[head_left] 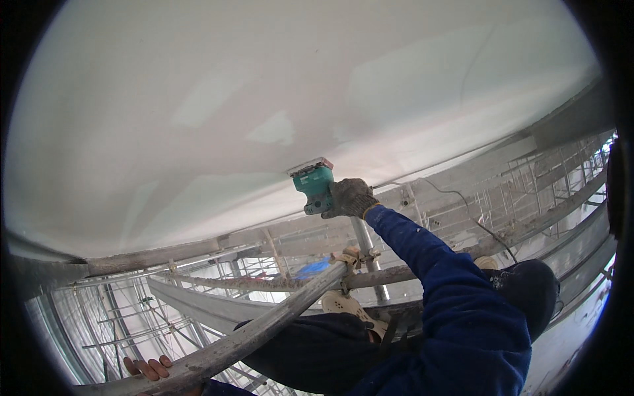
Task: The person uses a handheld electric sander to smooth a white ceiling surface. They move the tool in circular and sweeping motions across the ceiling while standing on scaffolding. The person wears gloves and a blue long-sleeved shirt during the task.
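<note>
My right hand (349, 198), in a grey knitted glove, is closed around the body of a green electric sander (314, 188). The sander is raised overhead, its flat pad up against the pale ceiling (218, 145). A dark cord (462, 198) trails from near that hand toward the right. At the lower left, the bare fingers of my left hand (150, 367) curl over a thick grey scaffold pipe (264, 330); the rest of that hand is mostly hidden behind it.
A clamp (349, 257) sits where the thick pipe meets a rusty horizontal pipe (389, 276). A perforated beige clog (353, 309) shows below it. Scaffold poles (132, 317) and long metal beams (205, 303) fill the space beneath. A rounded dark shape (528, 290) lies at the right.
</note>
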